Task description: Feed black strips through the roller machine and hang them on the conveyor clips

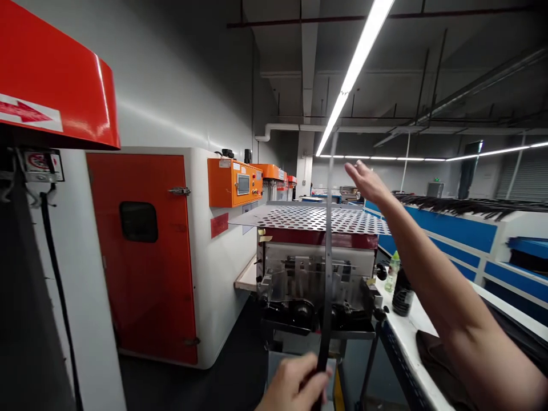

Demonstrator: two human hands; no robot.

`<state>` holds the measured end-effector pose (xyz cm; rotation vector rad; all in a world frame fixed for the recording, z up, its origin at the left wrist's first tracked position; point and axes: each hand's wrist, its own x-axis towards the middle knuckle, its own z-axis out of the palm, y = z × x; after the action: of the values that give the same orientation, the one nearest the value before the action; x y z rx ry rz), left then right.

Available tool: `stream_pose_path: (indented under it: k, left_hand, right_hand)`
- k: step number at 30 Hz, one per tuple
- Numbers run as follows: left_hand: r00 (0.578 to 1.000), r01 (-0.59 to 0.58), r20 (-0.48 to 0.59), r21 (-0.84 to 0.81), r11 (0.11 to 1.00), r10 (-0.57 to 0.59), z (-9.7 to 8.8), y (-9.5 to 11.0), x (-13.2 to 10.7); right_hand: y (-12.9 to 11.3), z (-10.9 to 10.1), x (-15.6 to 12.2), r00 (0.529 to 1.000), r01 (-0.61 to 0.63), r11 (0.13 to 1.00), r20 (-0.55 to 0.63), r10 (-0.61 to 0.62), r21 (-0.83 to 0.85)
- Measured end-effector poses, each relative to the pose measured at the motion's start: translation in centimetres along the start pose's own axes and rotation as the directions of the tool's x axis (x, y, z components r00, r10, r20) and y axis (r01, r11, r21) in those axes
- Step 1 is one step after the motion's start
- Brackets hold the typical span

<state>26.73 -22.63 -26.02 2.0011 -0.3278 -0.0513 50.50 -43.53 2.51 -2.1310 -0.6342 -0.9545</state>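
My left hand [297, 381], low in the middle of the head view, is closed around the lower part of a long narrow strap [328, 251]. The strap stands nearly upright, dark near the hand and pale, blurred toward its top. Small marks like holes dot its middle. My right hand [366, 180] is raised on the right, apart from the strap's upper part, with its fingers stretched out and nothing visible in them. Behind the strap is a machine [299, 274] with black rounded parts, topped by a perforated metal sheet [295, 220].
An orange-doored white cabinet [148, 257] stands left, with an orange control box [235, 182] beyond it. A red hood [55, 74] juts in at upper left. On the right, a white bench [422, 308] holds a black bottle [402, 294] and a green-capped bottle [393, 271]. Dark straps [454, 205] lie on blue-and-white racks.
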Motion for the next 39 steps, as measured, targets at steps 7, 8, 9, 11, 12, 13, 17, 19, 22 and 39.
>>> stream_pose_path:
  k: [7, 8, 9, 11, 12, 13, 17, 19, 22, 39]
  left_hand:
    - [0.989, -0.105, 0.070, -0.301, 0.948, 0.132, -4.7, 5.6, 6.9]
    - [0.987, -0.114, 0.076, -0.317, 0.941, 0.145, -5.2, 6.0, 7.4]
    - [0.983, -0.116, 0.099, -0.332, 0.936, 0.157, -5.7, 6.6, 7.8]
    - [0.968, -0.108, 0.176, -0.346, 0.932, 0.178, -6.8, 7.9, 8.8]
    - [0.959, -0.109, 0.209, -0.345, 0.932, 0.189, -7.5, 8.9, 9.3]
    - [0.952, -0.120, 0.227, -0.342, 0.932, 0.206, -8.3, 10.1, 10.0]
    - [0.934, -0.261, 0.158, -0.316, 0.912, 0.321, -12.1, 16.4, 13.6]
    - [0.921, -0.340, 0.088, -0.291, 0.894, 0.379, -13.8, 19.6, 15.4]
    - [0.887, -0.447, 0.000, -0.242, 0.861, 0.461, -15.3, 22.7, 17.6]
    - [0.833, -0.532, -0.189, -0.016, 0.847, 0.520, -13.0, 17.9, 17.3]
  right_hand:
    - [-2.1, 3.2, -22.4, 0.770, -0.399, 0.828, 0.634, 0.069, 0.395]
    - [-2.6, 4.1, -24.6, 0.709, -0.474, 0.771, 0.704, 0.047, 0.426]
    - [-3.1, 5.0, -26.3, 0.677, -0.528, 0.715, 0.735, 0.029, 0.458]
    - [-4.2, 6.2, -27.6, 0.675, -0.577, 0.626, 0.738, 0.004, 0.525]
    - [-4.6, 6.6, -27.5, 0.689, -0.580, 0.598, 0.725, -0.003, 0.554]
    - [-5.0, 6.6, -26.8, 0.704, -0.568, 0.591, 0.710, -0.011, 0.572]
    - [-5.7, 4.8, -21.2, 0.827, -0.325, 0.748, 0.558, -0.073, 0.579]
    - [-5.5, 4.0, -18.0, 0.899, -0.133, 0.840, 0.421, -0.121, 0.526]
    - [-5.0, 3.7, -14.3, 0.944, 0.060, 0.904, 0.271, -0.190, 0.424]
    - [-1.6, 8.6, -14.4, 0.906, 0.073, 0.875, 0.335, -0.260, 0.479]
